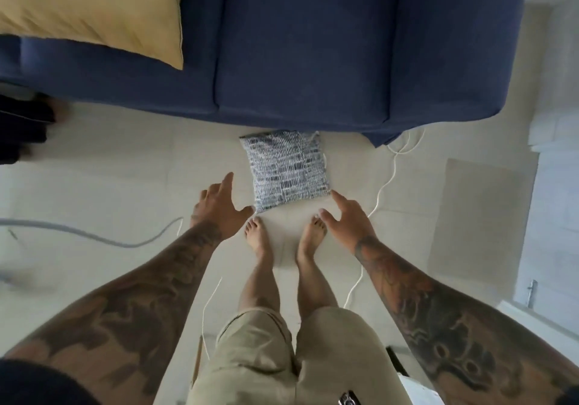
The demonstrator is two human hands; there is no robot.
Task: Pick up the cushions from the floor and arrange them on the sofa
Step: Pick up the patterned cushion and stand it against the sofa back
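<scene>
Fingers (pixel 227 182) flanking floor cushion (pixel 285 169)

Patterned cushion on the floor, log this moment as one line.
patterned cushion: on floor by sofa | left hand: open, beside it | right hand: open, at its corner | yellow cushion: on sofa

— What does the room look like?
— Pale cream tiled floor (pixel 109 185), evenly lit by soft daylight. White wall (pixel 551 210) along the right, with a beige mat (pixel 479 216) lying beside it.
— Anything loose on the floor?
— A thin white cord (pixel 383 185) on the right and a grey cable (pixel 94 235) curving on the left.
</scene>
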